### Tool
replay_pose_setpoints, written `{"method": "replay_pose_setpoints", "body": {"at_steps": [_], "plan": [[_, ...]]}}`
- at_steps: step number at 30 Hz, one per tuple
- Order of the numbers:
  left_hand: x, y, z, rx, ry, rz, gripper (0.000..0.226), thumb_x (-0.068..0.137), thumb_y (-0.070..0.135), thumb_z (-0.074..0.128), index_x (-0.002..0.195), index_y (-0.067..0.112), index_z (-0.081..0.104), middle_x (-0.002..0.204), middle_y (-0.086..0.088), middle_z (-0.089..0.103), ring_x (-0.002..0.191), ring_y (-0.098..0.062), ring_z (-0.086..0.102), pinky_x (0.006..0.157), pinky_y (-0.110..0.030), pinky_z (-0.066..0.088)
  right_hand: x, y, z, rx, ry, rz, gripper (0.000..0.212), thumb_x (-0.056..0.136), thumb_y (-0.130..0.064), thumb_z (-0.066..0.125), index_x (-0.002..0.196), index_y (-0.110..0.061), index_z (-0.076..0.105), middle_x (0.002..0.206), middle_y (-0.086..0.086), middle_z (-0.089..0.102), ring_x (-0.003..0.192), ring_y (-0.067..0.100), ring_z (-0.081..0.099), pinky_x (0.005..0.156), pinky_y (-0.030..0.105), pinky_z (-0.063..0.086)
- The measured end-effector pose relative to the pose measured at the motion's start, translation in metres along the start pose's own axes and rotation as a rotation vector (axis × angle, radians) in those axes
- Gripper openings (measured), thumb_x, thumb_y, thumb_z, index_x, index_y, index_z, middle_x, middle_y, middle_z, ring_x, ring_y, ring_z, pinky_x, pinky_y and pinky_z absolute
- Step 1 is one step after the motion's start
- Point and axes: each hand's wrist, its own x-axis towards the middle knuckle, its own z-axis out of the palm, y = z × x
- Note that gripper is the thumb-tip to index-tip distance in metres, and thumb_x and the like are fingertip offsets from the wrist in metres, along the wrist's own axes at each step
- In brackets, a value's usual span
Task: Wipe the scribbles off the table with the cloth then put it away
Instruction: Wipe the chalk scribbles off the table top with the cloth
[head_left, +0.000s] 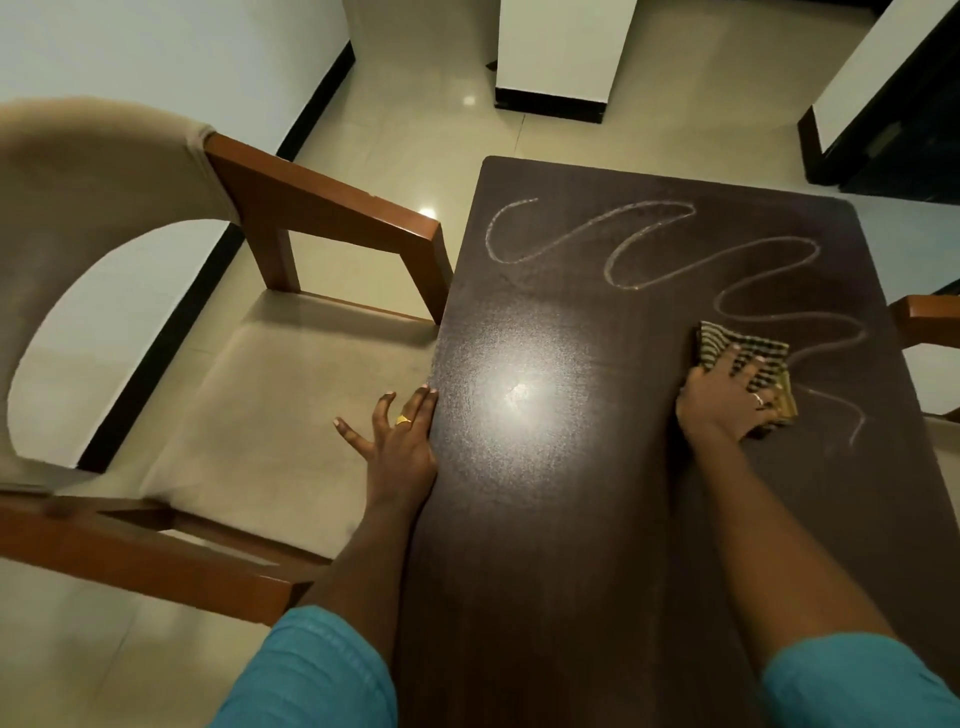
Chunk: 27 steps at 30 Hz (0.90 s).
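A dark brown table (545, 519) runs away from me, with a white chalk scribble (649, 244) snaking across its far half and down the right side. My right hand (724, 395) presses flat on a checked cloth (748, 348) lying on the table's right side, over the lower loops of the scribble. Its fingers are spread and straight over the cloth. My left hand (400, 441) rests against the table's left edge, fingers straight and splayed, holding nothing.
A beige armchair (249, 395) with brown wooden arms stands close against the table's left side. A second wooden chair arm (924, 317) shows at the right edge. Glossy tile floor (415, 104) and a white pillar (561, 52) lie beyond the table.
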Motion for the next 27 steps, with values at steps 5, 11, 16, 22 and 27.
{"method": "replay_pose_setpoints", "body": {"at_steps": [5,11,16,22,27], "plan": [[0.002,-0.001,0.001,-0.011,-0.005,0.006,0.061,0.082,0.025,0.015,0.14,0.029,0.034,0.147,0.011,0.038,0.139,-0.026,0.019,0.098,-0.067,-0.022,-0.033,-0.05,0.015,-0.021,-0.044,-0.099,0.061,0.099,-0.038,0.034,0.152,-0.016,0.013,0.16,0.015,0.005,0.14,0.053,0.003,0.11,0.065,0.004],[0.002,-0.003,0.004,-0.041,-0.016,0.026,0.06,0.083,0.026,0.018,0.142,0.027,0.03,0.149,0.006,0.035,0.14,-0.026,0.018,0.101,-0.062,-0.022,-0.104,-0.126,0.043,-0.172,-0.087,-0.567,0.062,0.098,-0.044,0.028,0.153,-0.022,0.008,0.16,0.012,0.005,0.142,0.049,0.005,0.111,0.064,0.003],[0.004,-0.004,0.006,-0.014,-0.021,0.033,0.076,0.072,0.044,0.007,0.143,0.026,0.028,0.15,0.003,0.033,0.141,-0.027,0.015,0.102,-0.06,-0.023,-0.142,-0.146,0.058,-0.237,-0.165,-0.936,0.058,0.099,-0.043,0.029,0.152,-0.027,0.012,0.16,0.007,0.008,0.144,0.043,0.005,0.114,0.059,0.001],[0.0,-0.003,0.003,0.054,-0.013,0.037,0.076,0.073,0.045,0.006,0.142,0.026,0.029,0.15,0.003,0.034,0.14,-0.029,0.018,0.102,-0.065,-0.019,-0.102,-0.103,0.042,-0.186,-0.133,-0.82,0.059,0.096,-0.041,0.037,0.151,-0.029,0.018,0.16,0.005,0.014,0.144,0.039,0.011,0.114,0.056,0.004],[-0.002,0.005,-0.004,0.196,-0.05,0.057,0.066,0.079,0.032,0.014,0.144,0.023,0.024,0.152,0.0,0.028,0.14,-0.03,0.015,0.1,-0.072,-0.015,-0.029,-0.011,0.007,-0.127,-0.022,-0.507,0.059,0.095,-0.039,0.04,0.15,-0.027,0.023,0.159,0.006,0.017,0.142,0.039,0.019,0.114,0.055,0.01]]}}
